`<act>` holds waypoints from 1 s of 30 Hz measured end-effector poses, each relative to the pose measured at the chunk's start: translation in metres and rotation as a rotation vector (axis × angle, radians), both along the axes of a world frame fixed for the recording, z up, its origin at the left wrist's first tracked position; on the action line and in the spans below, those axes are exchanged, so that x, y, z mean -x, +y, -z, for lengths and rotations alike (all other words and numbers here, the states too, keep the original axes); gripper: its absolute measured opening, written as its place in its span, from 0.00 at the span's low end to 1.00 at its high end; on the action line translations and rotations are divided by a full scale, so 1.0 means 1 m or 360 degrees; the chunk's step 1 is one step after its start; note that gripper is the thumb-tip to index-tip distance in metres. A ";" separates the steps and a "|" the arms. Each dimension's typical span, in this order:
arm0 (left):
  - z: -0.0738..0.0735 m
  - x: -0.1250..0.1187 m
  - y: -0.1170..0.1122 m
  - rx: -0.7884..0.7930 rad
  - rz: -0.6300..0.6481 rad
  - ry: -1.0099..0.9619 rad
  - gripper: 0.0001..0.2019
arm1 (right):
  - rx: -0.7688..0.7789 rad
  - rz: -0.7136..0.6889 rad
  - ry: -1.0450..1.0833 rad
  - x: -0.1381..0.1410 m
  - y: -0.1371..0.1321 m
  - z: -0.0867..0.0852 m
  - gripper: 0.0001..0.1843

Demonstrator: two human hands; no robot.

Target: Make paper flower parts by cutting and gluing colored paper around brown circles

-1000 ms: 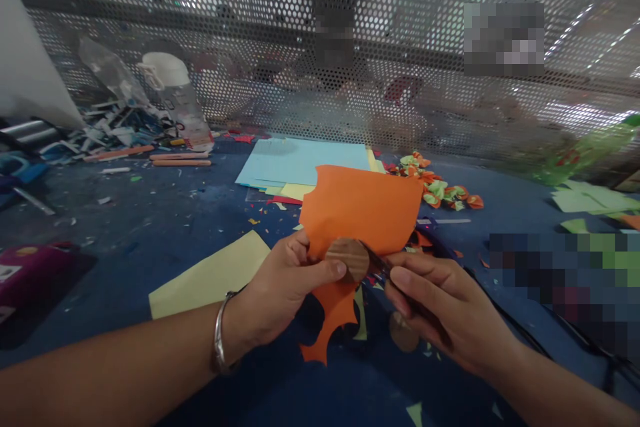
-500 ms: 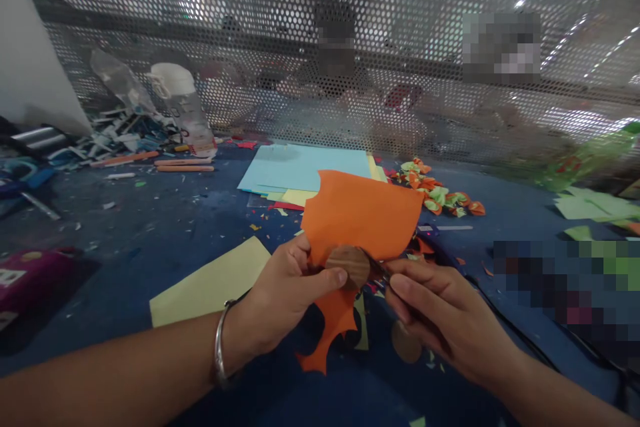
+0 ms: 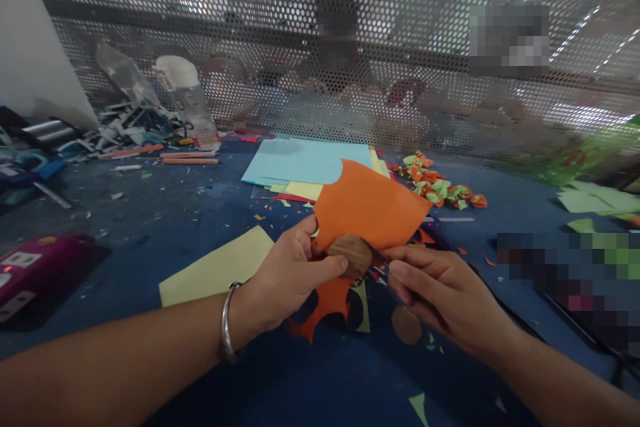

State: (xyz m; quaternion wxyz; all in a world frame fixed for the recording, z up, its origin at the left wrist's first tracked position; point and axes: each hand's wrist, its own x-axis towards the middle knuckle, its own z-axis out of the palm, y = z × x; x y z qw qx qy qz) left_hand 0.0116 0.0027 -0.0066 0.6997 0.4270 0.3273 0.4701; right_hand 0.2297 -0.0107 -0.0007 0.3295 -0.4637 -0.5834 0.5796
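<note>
My left hand (image 3: 290, 277) pinches a round wooden disc (image 3: 353, 255) against an orange sheet of paper (image 3: 371, 203), thumb on the disc's edge. The sheet stands up above the blue table (image 3: 175, 227), and its lower part (image 3: 326, 303) has round bites cut out of it. My right hand (image 3: 440, 297) is closed round a thin dark tool (image 3: 383, 260), a pencil or pen, whose tip touches the disc's right edge. A silver bangle (image 3: 227, 323) sits on my left wrist.
A second wooden disc (image 3: 406, 325) lies on the table under my right hand. Yellow paper (image 3: 215, 267) lies to the left, light blue sheets (image 3: 305, 161) behind. Folded paper bits (image 3: 440, 190) lie back right, a white bottle (image 3: 187, 97) and scraps back left, a purple case (image 3: 35, 267) at left. A perforated screen (image 3: 320, 47) closes the far side.
The orange sheet has turned and tilted a little to the right, and its cut lower part has risen. Both hands keep their grip, and the tool tip has stayed at the disc's edge.
</note>
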 end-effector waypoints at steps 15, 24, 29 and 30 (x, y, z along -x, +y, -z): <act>0.006 0.004 -0.003 -0.0192 -0.0026 0.0353 0.26 | -0.0143 -0.0011 -0.0025 0.002 -0.002 0.003 0.22; 0.008 0.005 -0.003 -0.0377 -0.0056 0.0550 0.24 | -0.0190 0.0004 -0.0082 0.000 -0.004 0.003 0.21; 0.006 0.004 -0.004 -0.0443 -0.0010 0.0511 0.22 | -0.0178 -0.0008 -0.0109 -0.001 -0.004 0.000 0.21; 0.005 0.004 -0.004 -0.0454 -0.0005 0.0506 0.22 | -0.0180 -0.0006 -0.0112 -0.001 -0.004 -0.001 0.21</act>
